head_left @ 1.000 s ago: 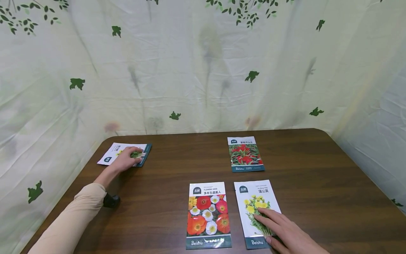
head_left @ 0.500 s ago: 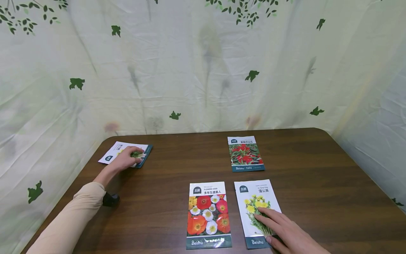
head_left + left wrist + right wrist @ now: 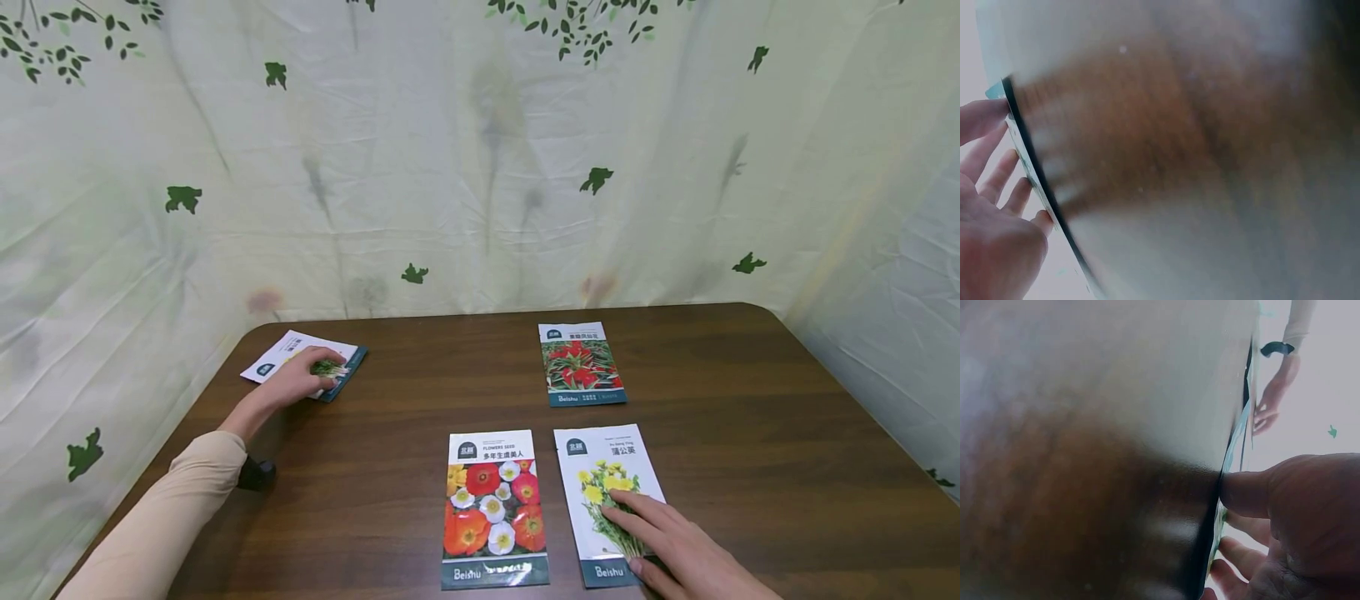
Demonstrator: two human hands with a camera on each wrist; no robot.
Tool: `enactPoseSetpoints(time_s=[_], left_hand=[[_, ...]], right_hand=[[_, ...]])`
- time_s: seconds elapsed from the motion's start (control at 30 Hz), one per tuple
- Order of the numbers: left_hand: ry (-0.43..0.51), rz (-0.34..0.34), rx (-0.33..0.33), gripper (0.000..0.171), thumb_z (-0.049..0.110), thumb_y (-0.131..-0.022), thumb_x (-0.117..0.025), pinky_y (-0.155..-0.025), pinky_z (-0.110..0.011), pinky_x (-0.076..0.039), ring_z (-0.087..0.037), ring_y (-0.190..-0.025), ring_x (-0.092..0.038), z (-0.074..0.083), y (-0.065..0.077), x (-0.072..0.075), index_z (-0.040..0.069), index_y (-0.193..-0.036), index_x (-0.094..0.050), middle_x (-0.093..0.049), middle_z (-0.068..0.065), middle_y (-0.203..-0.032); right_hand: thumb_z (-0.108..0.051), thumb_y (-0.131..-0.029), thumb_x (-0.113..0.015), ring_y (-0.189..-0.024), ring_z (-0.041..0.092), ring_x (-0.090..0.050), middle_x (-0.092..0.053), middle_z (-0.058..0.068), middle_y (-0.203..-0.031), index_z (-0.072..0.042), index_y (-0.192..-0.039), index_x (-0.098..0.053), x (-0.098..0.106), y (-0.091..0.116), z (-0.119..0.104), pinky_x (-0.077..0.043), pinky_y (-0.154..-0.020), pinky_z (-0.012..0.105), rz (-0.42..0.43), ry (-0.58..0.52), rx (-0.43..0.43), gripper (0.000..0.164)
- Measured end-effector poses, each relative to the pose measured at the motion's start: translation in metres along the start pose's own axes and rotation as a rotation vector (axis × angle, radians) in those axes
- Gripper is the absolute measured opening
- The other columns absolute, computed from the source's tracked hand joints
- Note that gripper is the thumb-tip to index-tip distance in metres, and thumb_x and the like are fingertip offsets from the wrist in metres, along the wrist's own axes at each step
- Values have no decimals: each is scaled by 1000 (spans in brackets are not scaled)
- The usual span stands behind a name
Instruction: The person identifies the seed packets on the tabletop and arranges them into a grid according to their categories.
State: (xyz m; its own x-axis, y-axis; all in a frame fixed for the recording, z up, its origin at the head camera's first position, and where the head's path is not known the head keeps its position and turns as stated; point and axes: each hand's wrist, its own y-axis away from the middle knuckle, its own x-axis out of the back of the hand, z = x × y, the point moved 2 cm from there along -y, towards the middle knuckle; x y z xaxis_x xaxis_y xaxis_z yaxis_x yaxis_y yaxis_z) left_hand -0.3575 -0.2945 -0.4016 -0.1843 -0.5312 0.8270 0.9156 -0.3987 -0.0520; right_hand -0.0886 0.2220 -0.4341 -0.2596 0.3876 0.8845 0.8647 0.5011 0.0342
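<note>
My left hand (image 3: pixel 298 377) rests with its fingertips on a white seed packet (image 3: pixel 272 354) with a teal end, at the table's far left. It lies sideways and slanted; the hand hides most of its plant picture. In the left wrist view, the fingertips (image 3: pixel 1027 182) touch that packet's face. At the front right, my right hand (image 3: pixel 667 542) lies with extended fingers on a dandelion seed packet (image 3: pixel 588 454). The right wrist view shows the thumb (image 3: pixel 1244 492) against this packet. Just left of it lies a poppy seed packet (image 3: pixel 495 508), which neither hand touches.
A seed packet with red flowers (image 3: pixel 581 367) lies farther back, right of the middle. All the packets lie on a brown wooden table (image 3: pixel 420 375) with rounded far corners. A pale curtain (image 3: pixel 465 167) with printed leaves hangs behind and beside it.
The far-left packet has turned slightly clockwise and slid a little to the right under my left hand. My right hand and the other packets have stayed in place.
</note>
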Motion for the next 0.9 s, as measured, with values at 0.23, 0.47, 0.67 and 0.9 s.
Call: enactPoseSetpoints(time_s=[0.23,0.47,0.67,0.9], left_hand=[[-4,0,7,34,4,-85,-69,-102,-59,-30,-46,-123,-43,1,0,0,-3,-118,-63,-52,-31,-128],[27,-4,-4,33,0,-82,-68,-101,-60,-30,-46,-122,-43,1,0,-1,-3,-115,-64,-53,-29,-126],[38,-8,0,32,1,-82,-67,-101,-58,-30,-44,-122,-43,-2,-2,-2,0,-114,-65,-53,-27,-127],[32,-7,-9,32,1,-81,-66,-100,-57,-31,-44,-120,-43,-4,-3,0,0,-113,-65,-52,-28,-127]], right_hand=[[-55,-97,-49,-123,23,-44,-40,0,-150,-29,-149,-44,0,0,0,-49,-92,49,3,-1,6,58],[-54,-97,-49,-124,23,-44,-41,0,-150,-29,-148,-45,0,1,0,-49,-92,49,8,7,14,57],[-55,-97,-50,-125,23,-44,-40,-1,-150,-29,-148,-45,0,0,-1,-49,-93,49,6,12,9,58],[-57,-97,-49,-125,23,-44,-40,-1,-150,-30,-149,-44,1,0,-2,-49,-93,48,-6,4,-4,59]])
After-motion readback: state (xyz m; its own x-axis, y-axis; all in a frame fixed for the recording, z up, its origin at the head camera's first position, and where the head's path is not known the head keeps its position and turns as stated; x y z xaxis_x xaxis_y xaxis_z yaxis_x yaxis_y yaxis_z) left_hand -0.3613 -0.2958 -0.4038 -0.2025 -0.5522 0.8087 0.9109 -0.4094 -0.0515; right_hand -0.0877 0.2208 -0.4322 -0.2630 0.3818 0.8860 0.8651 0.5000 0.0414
